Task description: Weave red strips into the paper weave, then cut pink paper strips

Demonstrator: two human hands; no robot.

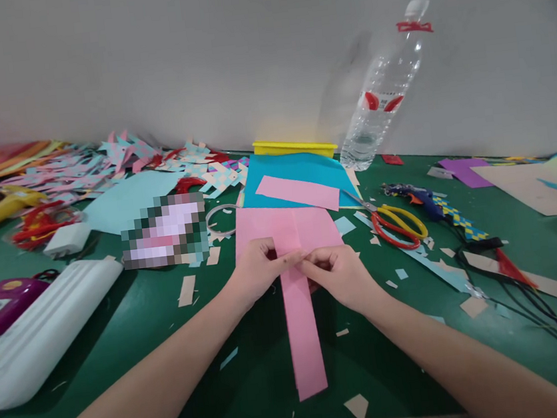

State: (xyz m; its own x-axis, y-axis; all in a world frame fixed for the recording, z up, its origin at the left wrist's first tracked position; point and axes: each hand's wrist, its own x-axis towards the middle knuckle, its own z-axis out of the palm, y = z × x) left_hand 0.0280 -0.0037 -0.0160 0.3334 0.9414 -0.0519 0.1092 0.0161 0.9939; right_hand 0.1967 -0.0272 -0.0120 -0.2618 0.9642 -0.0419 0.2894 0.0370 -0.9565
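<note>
A green worktop (387,371) carries everything, with a leaning plastic bottle (382,103) at its back right. A blue sheet (314,165) lies in the middle, and a pink sheet (255,228) lies just nearer the person. A long folded pink strip (304,340) runs from between the hands towards the near edge. The left hand (256,268) has thumb and finger closed on its upper part; the right hand (339,274) pinches it too, their fingertips meeting. Scissors (376,214) with red and yellow handles lie to the right, among small paper scraps (357,406).
</note>
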